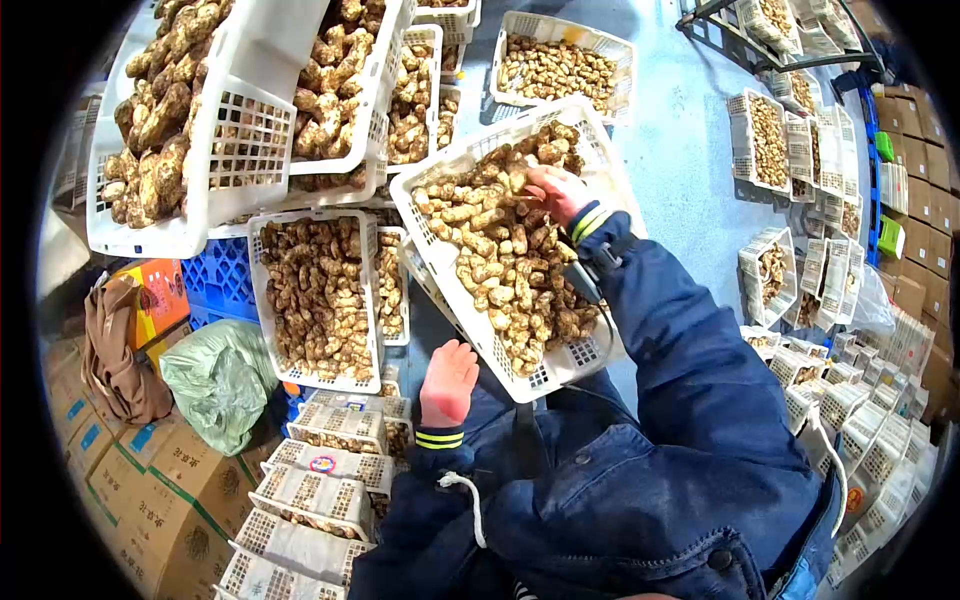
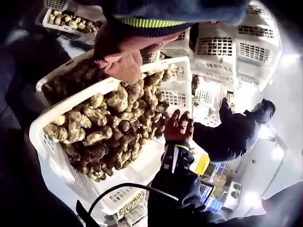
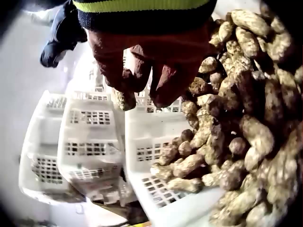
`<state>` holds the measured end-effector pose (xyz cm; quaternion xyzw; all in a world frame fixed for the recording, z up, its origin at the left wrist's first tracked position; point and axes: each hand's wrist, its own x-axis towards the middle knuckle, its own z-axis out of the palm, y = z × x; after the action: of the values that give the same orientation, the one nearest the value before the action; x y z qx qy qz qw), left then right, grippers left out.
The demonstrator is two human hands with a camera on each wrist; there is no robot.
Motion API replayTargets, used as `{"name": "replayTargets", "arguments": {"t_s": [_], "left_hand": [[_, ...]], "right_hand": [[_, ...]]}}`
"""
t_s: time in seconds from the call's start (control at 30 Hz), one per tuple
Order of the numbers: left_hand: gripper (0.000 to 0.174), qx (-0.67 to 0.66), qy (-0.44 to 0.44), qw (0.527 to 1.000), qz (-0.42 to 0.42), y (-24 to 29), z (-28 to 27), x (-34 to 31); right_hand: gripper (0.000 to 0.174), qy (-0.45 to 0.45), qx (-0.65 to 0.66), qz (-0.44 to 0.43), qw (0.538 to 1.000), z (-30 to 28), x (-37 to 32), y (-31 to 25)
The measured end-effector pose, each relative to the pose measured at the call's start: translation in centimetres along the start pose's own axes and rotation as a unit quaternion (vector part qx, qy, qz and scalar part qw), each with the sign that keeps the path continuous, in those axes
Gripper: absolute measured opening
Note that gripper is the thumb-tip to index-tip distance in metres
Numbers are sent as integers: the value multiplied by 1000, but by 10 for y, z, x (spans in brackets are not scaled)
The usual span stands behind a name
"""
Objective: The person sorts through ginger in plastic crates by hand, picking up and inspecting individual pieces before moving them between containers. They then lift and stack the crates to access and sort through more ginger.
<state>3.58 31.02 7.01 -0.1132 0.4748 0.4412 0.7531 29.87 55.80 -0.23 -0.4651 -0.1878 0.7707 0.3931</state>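
A white plastic crate (image 1: 547,383) full of knobbly brown tubers (image 1: 490,240) sits tilted in front of the person's body. Over the crate's far part is the right hand (image 1: 560,192), fingers bent. In the right wrist view, this hand (image 3: 151,66) pinches a small tuber (image 3: 124,100) between its fingertips, beside the heap. The left hand (image 1: 449,384) is off the crate's near left side, its fingers extended, holding nothing. From the left wrist, that hand (image 2: 124,64) overlaps the near crate rim, and the right hand (image 2: 178,127) shows at the far side.
Stacked crates of larger tubers (image 1: 165,120) rise at the left, near a green plastic bag (image 1: 220,380) and cardboard boxes (image 1: 175,500). More crates (image 1: 765,140) line the right. Another crate (image 1: 560,75) stands on the blue floor (image 1: 690,190). Another person (image 2: 236,130) is in the background.
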Motion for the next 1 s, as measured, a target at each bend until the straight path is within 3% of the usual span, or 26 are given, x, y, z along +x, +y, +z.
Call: {"name": "replayTargets", "arguments": {"t_s": [0.03, 0.1, 0.13, 0.17, 0.27, 0.3, 0.37, 0.4, 0.43, 0.5, 0.57, 0.6, 0.63, 0.67, 0.7, 0.77, 0.8, 0.83, 0.87, 0.9, 0.97, 1.0], "left_hand": [[51, -10, 3, 1000, -19, -4, 5, 3], [51, 12, 21, 999, -31, -9, 24, 2], [52, 34, 38, 998, -40, -10, 31, 1], [52, 18, 39, 998, -46, -13, 32, 3], [54, 39, 27, 998, -43, -15, 31, 5], [54, 33, 30, 998, -43, -14, 30, 7], [54, 21, 13, 999, -38, -12, 28, 7], [53, 27, 26, 999, -38, -12, 30, 7], [53, 33, 40, 998, -38, -12, 31, 7], [50, 9, 42, 998, -41, -13, 33, 6], [47, -16, 43, 998, -44, -14, 35, 5], [47, -7, 51, 998, -47, -14, 37, 4], [47, 1, 58, 997, -52, -15, 38, 5], [51, 5, 40, 998, -50, -18, 31, 7], [51, 3, 38, 998, -52, -17, 30, 8], [52, 17, 50, 997, -49, -16, 27, 8], [52, 29, 56, 997, -40, -12, 32, 5], [52, 28, 57, 997, -39, -11, 31, 5], [51, 33, 60, 997, -39, -9, 28, 4], [51, 38, 62, 997, -40, -7, 27, 3], [52, 36, 67, 996, -36, -3, 26, 0], [52, 53, 62, 996, -24, -3, 27, -1]], "right_hand": [[14, -58, 118, 8, 991, -6, -10, 1], [16, -31, 142, 7, 989, 14, -39, -9], [15, -105, 194, -14, 975, 0, -38, 4], [13, -37, 162, 2, 986, 37, -64, -29], [12, -189, 251, -27, 949, 9, -63, -6], [11, -198, 201, -60, 957, 19, -70, -12], [40, -170, 158, -32, 972, 27, -82, -27], [63, -161, 153, -33, 974, 30, -82, -30], [53, -122, 124, -59, 983, 33, -89, -35], [44, -62, 41, -32, 997, 24, -87, -35], [33, -57, 29, 17, 998, 14, -81, -33], [34, -49, -103, 41, 993, 13, -79, -32], [36, -39, -233, 64, 970, 12, -78, -33], [45, -32, -495, 12, 868, -8, -62, -11], [56, -102, -462, 10, 881, 0, -60, -4], [68, -16, -556, -168, 814, 11, -52, -11], [74, 73, -619, -218, 751, 3, -29, -19], [74, 160, -642, -221, 716, -9, -2, -18], [70, 232, -695, -134, 667, -5, 12, -34], [71, 260, -710, -126, 642, -5, 24, -41], [74, 254, -740, -35, 621, 8, 37, -39], [75, 240, -718, 13, 653, 9, 39, -35]]}}
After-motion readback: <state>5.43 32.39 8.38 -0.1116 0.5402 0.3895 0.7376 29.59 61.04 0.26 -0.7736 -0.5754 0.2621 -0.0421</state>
